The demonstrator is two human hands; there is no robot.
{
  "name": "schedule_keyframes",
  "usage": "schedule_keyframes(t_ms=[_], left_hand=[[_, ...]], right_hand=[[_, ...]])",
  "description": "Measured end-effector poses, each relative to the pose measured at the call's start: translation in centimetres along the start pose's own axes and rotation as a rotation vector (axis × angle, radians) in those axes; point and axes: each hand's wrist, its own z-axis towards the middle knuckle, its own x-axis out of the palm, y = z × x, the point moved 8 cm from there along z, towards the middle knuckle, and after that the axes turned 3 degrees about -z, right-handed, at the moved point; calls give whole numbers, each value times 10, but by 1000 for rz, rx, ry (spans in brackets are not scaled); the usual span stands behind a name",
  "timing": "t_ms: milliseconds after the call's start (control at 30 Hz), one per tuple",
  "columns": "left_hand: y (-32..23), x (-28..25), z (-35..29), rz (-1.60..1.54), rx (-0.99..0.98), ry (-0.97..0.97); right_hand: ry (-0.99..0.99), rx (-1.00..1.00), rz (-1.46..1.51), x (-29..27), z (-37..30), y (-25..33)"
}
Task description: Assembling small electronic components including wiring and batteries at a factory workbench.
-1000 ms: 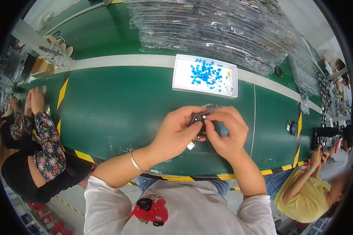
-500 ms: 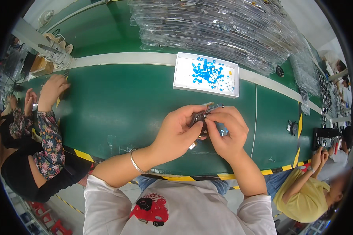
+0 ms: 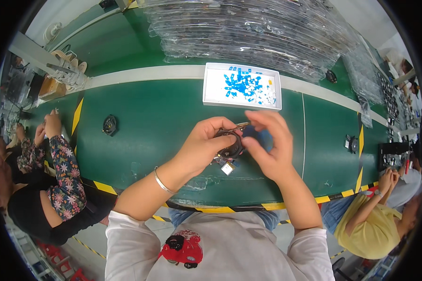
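Note:
My left hand (image 3: 205,143) is closed on a small round black device (image 3: 230,144), its thumb pressed across the casing. At the device's upper edge a thin strip-like part (image 3: 241,125) sticks out. Below it hangs a small silver-white block (image 3: 227,168) beside bits of circuit board. Just right of the device is my right hand (image 3: 273,145), thumb and fingers apart and somewhat blurred. A smeared blue patch (image 3: 266,139) shows between them; whether the hand holds it I cannot tell.
A white box (image 3: 241,104) of blue and white small pieces stands beyond my hands. Stacked clear plastic trays (image 3: 248,35) lie behind it. Similar black devices lie at left (image 3: 110,125) and right (image 3: 350,144). Co-workers sit on both sides, a floral sleeve (image 3: 66,178) at left.
My right hand has moved up and its fingers have spread away from the device. A black device now lies at left, where a co-worker's hand has drawn back.

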Motion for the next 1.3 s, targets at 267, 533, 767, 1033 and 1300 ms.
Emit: schedule_keyframes(t_ms=[267, 533, 767, 1033, 1300], left_hand=[[-30, 8, -12, 492, 224, -133], [-47, 22, -18, 1406, 350, 183], [-39, 31, -18, 1448, 443, 40], [-17, 12, -12, 1407, 239, 44], [-29, 7, -10, 1259, 160, 97]], right_hand=[[-19, 87, -154, -57, 17, -38], [-370, 762, -867, -250, -40, -118], [-566, 277, -1027, -219, -19, -96], [375, -178, -240, 12, -5, -12], [546, -218, -135, 48, -25, -19]])
